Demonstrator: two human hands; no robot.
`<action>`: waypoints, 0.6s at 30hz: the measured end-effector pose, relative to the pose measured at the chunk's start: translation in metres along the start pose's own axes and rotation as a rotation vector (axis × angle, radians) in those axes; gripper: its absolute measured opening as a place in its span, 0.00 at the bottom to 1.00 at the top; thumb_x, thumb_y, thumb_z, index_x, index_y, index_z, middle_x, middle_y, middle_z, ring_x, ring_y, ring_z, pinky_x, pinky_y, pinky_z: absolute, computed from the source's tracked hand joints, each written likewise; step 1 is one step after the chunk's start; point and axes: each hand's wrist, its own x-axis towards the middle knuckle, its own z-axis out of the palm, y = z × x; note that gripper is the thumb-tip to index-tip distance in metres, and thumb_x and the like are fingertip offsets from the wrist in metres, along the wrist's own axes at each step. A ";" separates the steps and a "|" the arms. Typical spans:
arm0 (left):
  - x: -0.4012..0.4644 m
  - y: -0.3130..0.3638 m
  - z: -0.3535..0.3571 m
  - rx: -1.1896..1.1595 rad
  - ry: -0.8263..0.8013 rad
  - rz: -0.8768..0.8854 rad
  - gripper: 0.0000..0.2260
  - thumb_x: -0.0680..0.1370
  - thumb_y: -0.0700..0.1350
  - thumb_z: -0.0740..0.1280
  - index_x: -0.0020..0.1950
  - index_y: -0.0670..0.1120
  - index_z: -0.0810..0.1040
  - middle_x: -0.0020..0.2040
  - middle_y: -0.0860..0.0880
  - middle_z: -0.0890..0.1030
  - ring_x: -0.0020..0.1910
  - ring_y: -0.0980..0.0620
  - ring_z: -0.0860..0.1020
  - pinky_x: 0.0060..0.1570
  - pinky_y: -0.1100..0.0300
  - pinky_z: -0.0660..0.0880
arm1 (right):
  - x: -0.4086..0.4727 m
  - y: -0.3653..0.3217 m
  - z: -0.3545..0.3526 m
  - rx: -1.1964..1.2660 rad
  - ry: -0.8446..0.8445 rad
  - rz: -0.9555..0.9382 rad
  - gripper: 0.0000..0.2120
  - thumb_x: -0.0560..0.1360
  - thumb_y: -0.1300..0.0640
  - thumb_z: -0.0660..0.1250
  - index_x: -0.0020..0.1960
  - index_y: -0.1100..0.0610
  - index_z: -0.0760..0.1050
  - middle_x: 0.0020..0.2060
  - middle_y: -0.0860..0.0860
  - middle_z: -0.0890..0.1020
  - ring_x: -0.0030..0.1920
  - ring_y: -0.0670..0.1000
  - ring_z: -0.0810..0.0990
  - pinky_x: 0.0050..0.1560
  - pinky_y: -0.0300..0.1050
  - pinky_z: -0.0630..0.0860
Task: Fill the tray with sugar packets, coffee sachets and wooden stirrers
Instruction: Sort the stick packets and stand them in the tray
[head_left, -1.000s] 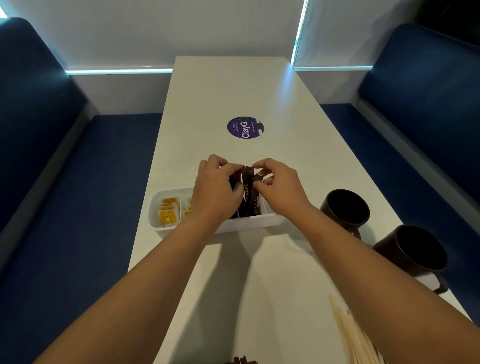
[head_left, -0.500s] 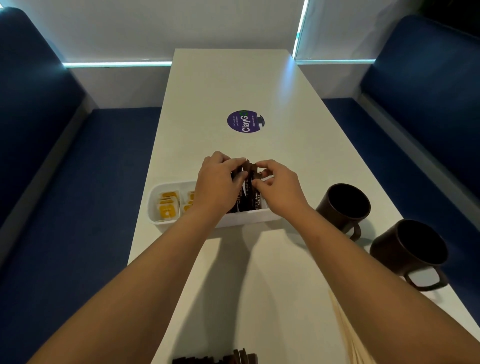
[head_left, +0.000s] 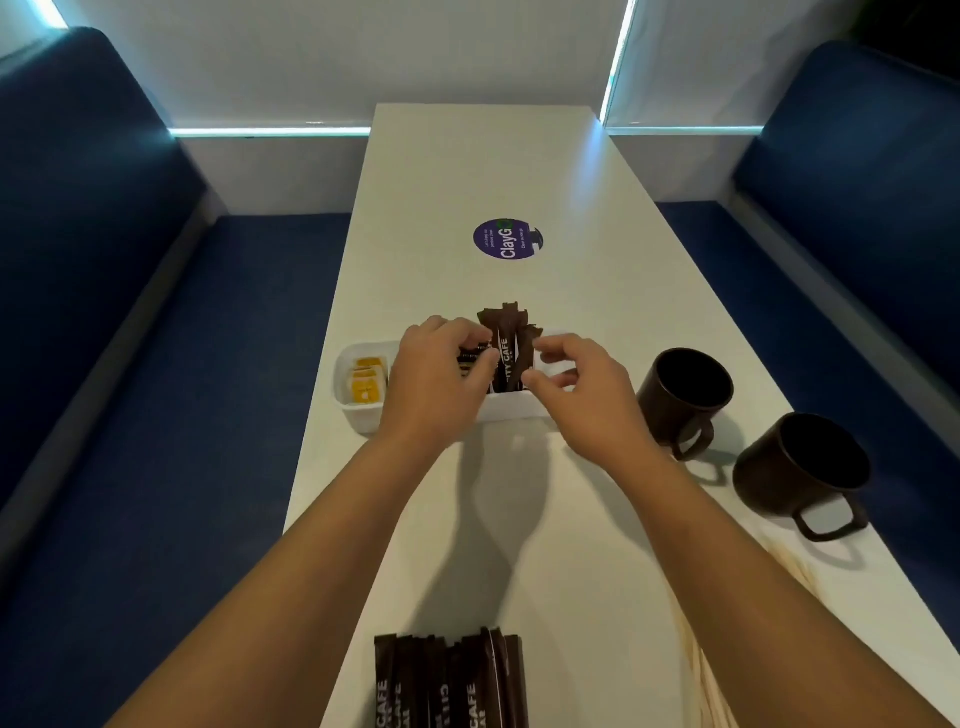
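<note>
Tray sits mid-counter toward the left edge, sugar packets in its left end, coffee sachets upright in the middle. Left hand pinches those sachets; right hand hovers just beside them, fingers loosely curled, holding nothing.

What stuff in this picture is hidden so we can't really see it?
- Middle of the white tray, head view: covered by the left hand.
- Wooden stirrers: mostly behind the right arm, blurred.
- Spare coffee sachets: cut off by the bottom edge.
- Small print on the purple sticker: too tiny to read.
</note>
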 end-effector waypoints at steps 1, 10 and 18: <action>-0.010 0.002 -0.004 -0.016 -0.012 -0.008 0.09 0.77 0.48 0.69 0.55 0.49 0.81 0.48 0.54 0.78 0.52 0.52 0.75 0.52 0.57 0.73 | -0.011 -0.001 -0.001 -0.008 -0.015 0.017 0.14 0.75 0.54 0.69 0.61 0.50 0.75 0.55 0.46 0.78 0.41 0.40 0.77 0.43 0.35 0.72; -0.125 0.006 -0.032 0.038 -0.229 -0.154 0.11 0.76 0.53 0.69 0.57 0.52 0.79 0.49 0.55 0.78 0.44 0.58 0.76 0.44 0.64 0.70 | -0.131 0.004 0.003 -0.128 -0.198 0.223 0.17 0.73 0.48 0.71 0.60 0.48 0.75 0.49 0.45 0.79 0.43 0.43 0.79 0.42 0.37 0.75; -0.207 -0.018 -0.048 0.180 -0.321 -0.246 0.16 0.74 0.59 0.69 0.58 0.53 0.77 0.50 0.57 0.74 0.46 0.57 0.75 0.45 0.63 0.72 | -0.204 0.005 0.017 -0.246 -0.308 0.342 0.19 0.66 0.42 0.76 0.49 0.52 0.74 0.41 0.47 0.79 0.40 0.45 0.78 0.36 0.39 0.72</action>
